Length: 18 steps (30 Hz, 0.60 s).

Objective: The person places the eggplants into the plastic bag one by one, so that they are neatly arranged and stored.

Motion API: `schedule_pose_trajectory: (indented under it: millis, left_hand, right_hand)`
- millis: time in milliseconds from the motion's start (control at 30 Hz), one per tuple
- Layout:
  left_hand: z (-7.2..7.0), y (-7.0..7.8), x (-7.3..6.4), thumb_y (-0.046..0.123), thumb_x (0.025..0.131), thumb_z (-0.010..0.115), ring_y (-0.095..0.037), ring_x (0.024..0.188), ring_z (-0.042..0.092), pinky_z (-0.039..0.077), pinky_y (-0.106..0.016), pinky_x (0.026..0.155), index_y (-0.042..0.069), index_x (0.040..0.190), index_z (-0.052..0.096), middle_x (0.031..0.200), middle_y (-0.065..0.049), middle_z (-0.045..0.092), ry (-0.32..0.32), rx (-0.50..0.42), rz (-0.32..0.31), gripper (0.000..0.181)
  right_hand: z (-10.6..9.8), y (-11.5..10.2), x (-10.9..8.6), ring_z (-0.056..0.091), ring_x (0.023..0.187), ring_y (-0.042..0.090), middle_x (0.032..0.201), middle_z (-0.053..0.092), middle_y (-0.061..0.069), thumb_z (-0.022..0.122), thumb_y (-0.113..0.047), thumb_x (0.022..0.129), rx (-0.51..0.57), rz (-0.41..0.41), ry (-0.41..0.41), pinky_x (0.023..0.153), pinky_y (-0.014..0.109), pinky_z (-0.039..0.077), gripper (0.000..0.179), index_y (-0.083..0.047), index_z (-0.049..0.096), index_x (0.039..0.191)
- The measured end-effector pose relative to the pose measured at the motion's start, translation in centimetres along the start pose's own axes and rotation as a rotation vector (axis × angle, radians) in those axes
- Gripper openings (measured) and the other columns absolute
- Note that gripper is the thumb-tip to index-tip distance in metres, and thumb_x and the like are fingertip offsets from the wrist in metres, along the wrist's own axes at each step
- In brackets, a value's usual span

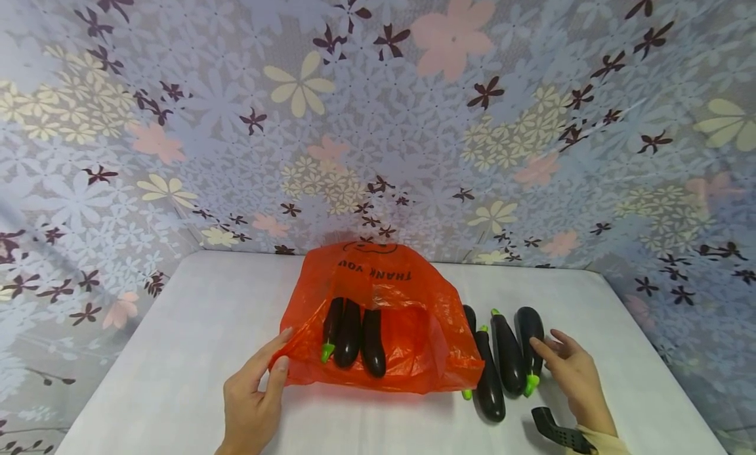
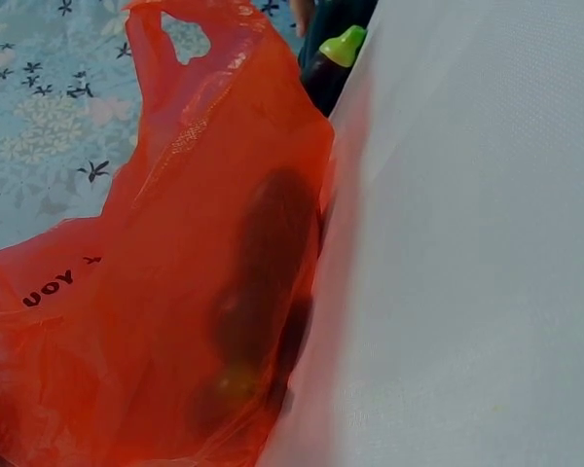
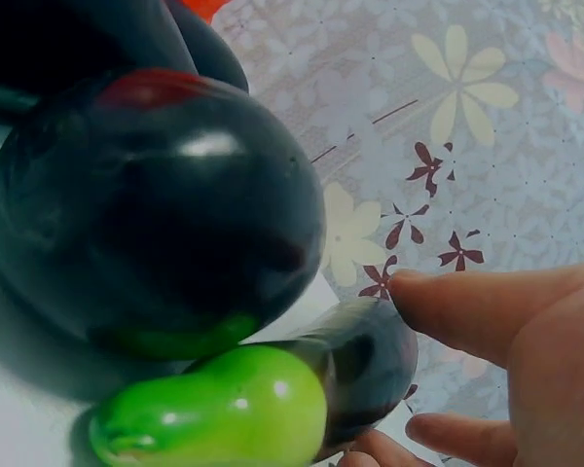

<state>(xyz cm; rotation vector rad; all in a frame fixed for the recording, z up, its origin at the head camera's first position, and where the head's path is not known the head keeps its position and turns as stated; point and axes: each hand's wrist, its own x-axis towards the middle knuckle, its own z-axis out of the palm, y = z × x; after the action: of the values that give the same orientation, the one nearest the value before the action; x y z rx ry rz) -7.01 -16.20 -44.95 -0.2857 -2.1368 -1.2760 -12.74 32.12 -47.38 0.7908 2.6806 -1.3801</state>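
A red plastic bag (image 1: 378, 274) printed "THANK YOU" lies with its mouth spread toward me. Three dark eggplants (image 1: 348, 340) rest inside; one shows a green stem. My left hand (image 1: 254, 389) holds the bag's left edge between thumb and fingers. In the left wrist view, eggplants show dimly through the bag (image 2: 165, 292). At right, my right hand (image 1: 569, 369) is at the rightmost eggplant (image 1: 529, 330), its thumb overlapping that eggplant's side and its fingers loosely spread. The right wrist view shows the thumb (image 3: 448, 297) right at its dark skin, beyond a bright green stem (image 3: 224, 409).
Several more eggplants (image 1: 508, 356) lie side by side between the bag and my right hand, one partly covered by the bag. The white table (image 1: 195, 324) meets a flower-patterned backdrop (image 1: 378, 133). A black curved piece (image 1: 555, 429) is at my right wrist.
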Motion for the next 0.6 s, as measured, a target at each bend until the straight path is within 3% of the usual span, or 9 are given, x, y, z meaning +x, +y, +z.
schedule_pose_trajectory:
  millis: [233, 600]
  left_hand:
    - [0.01, -0.05, -0.12, -0.007, 0.092, 0.066, -0.006, 0.118, 0.063, 0.046, -0.014, 0.096, -0.001, 0.125, 0.069, 0.122, -0.012, 0.071, -0.007, 0.009, -0.014, 0.034]
    - [0.03, -0.07, 0.03, -0.010, 0.090, 0.066, -0.007, 0.118, 0.064, 0.047, -0.016, 0.096, -0.002, 0.123, 0.070, 0.121, -0.014, 0.071, 0.016, -0.017, 0.029, 0.034]
  right_hand:
    - [0.24, 0.21, -0.05, 0.046, 0.129, 0.048, 0.143, 0.043, 0.036, 0.064, -0.047, 0.096, -0.045, -0.024, 0.006, 0.102, 0.056, 0.044, 0.087, 0.009, 0.028, 0.153]
    - [0.85, -0.06, 0.10, 0.045, 0.129, 0.048, 0.142, 0.044, 0.036, 0.062, -0.046, 0.097, -0.056, 0.005, 0.044, 0.101, 0.058, 0.044, 0.081, 0.007, 0.034, 0.151]
